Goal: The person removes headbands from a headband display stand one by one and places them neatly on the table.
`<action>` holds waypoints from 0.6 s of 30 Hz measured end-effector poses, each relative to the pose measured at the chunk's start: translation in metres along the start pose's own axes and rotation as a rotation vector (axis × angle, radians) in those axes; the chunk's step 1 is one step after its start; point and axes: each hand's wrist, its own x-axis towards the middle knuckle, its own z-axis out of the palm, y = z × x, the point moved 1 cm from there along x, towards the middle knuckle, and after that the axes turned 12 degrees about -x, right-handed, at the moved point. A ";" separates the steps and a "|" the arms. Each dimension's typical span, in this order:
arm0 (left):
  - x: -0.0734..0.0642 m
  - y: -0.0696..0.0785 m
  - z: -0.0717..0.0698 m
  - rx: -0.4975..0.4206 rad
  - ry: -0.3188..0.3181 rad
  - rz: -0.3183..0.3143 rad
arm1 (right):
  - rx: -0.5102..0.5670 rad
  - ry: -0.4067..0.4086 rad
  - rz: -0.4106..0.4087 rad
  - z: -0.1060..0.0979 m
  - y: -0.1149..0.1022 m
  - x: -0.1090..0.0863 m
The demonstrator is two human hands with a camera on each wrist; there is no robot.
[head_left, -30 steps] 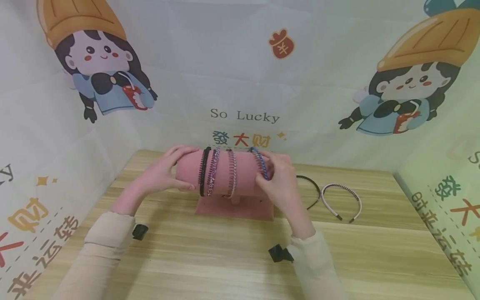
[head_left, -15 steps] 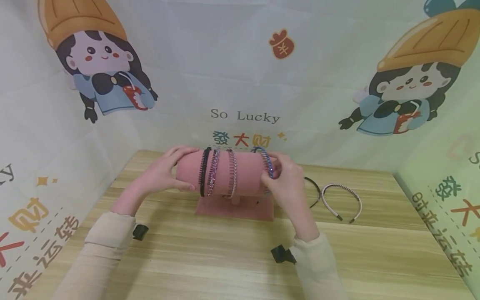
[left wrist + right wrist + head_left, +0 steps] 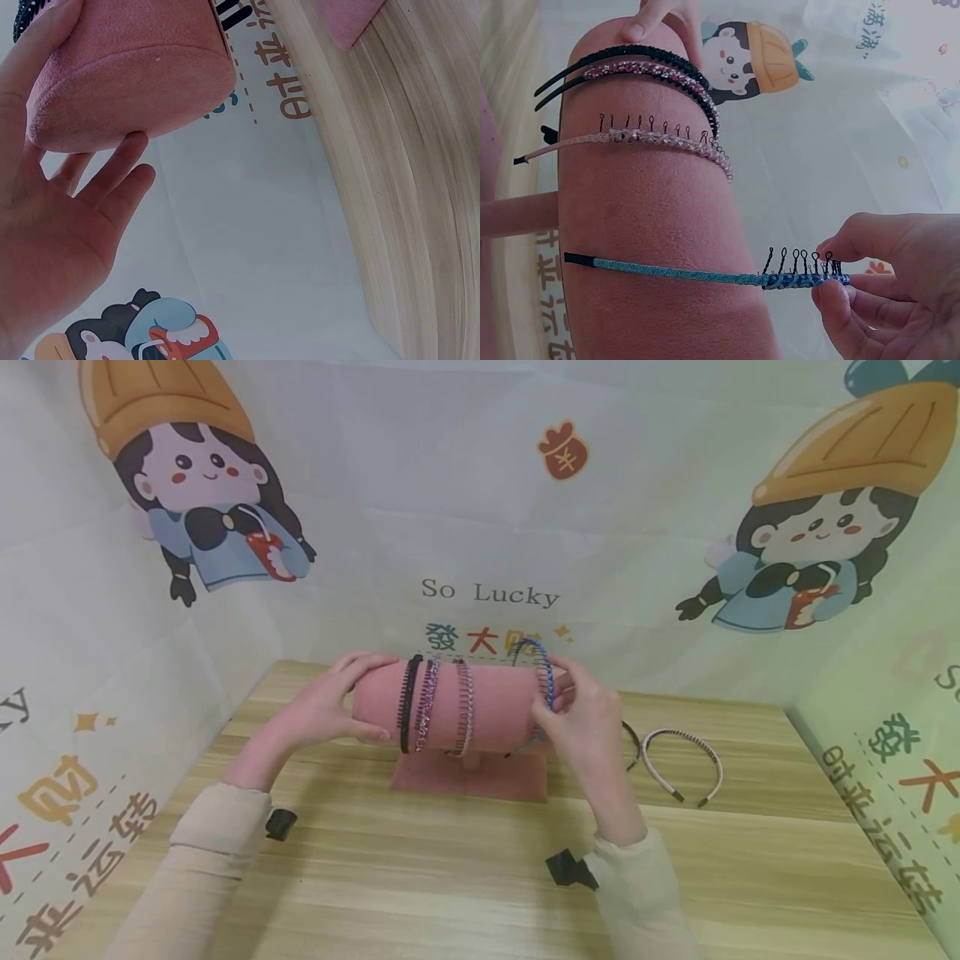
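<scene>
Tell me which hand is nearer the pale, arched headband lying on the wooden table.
Right: the right hand is left of the pale headband; the left hand is farther left, holding the left end of the pink fabric cylinder.

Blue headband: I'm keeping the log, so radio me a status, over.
Left hand gripping pink roll at its left end. Right hand pinching blue headband, arch above the roll's right end. Nothing visibly blocking; three other headbands on roll, farther left.

I pinch a blue toothed headband (image 3: 705,274) upright, right of the head view's centre, at the right end of a horizontal pink roll (image 3: 495,706).
</scene>
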 end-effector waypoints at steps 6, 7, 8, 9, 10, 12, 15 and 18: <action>0.000 0.000 0.000 -0.009 0.001 0.008 | 0.033 0.047 -0.025 -0.007 -0.002 -0.002; 0.000 0.000 0.000 -0.008 0.000 0.006 | 0.037 0.058 -0.029 -0.009 -0.002 -0.002; 0.000 0.000 0.000 -0.007 0.000 0.004 | 0.042 0.068 -0.032 -0.011 -0.003 -0.003; 0.000 0.000 0.000 -0.010 -0.001 0.001 | 0.044 0.079 -0.038 -0.013 -0.003 -0.003; 0.000 0.000 0.000 -0.012 -0.002 -0.004 | 0.048 0.087 -0.040 -0.015 -0.003 -0.003; 0.000 0.000 0.000 -0.014 -0.003 -0.009 | 0.058 0.099 -0.045 -0.020 -0.004 -0.004; 0.000 0.000 0.000 -0.014 -0.003 -0.015 | 0.078 0.111 -0.047 -0.026 -0.004 -0.006; 0.000 0.000 0.000 -0.007 -0.004 -0.013 | 0.092 0.118 -0.047 -0.030 -0.003 -0.007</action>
